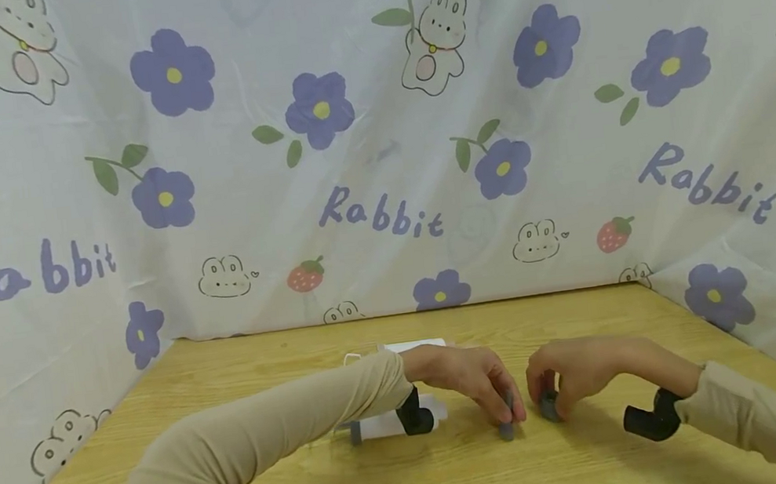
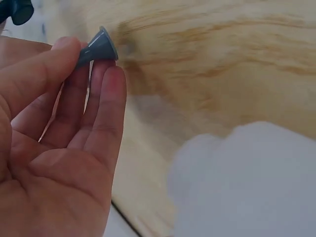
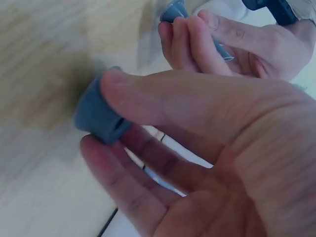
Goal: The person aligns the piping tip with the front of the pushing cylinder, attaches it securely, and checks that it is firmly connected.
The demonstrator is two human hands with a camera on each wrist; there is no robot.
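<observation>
My left hand (image 1: 469,371) pinches a slim blue-grey piece with a flared, funnel-like end (image 2: 103,45) between thumb and fingertips. Its wide end points down, close over the wooden table in the head view. To the right, my right hand (image 1: 579,368) holds a thicker blue-grey cup-shaped piece (image 3: 94,116) between thumb and fingers. This one widens toward the table and has a dark opening in its narrower end. The two hands are a short gap apart, and the fingers partly cover both pieces.
A white object with a grey end (image 1: 382,425) lies on the table (image 1: 455,479), partly behind the left forearm. Farther back is another white item (image 1: 413,345), also partly hidden. A printed rabbit-and-flower cloth (image 1: 379,156) hangs around the back and sides.
</observation>
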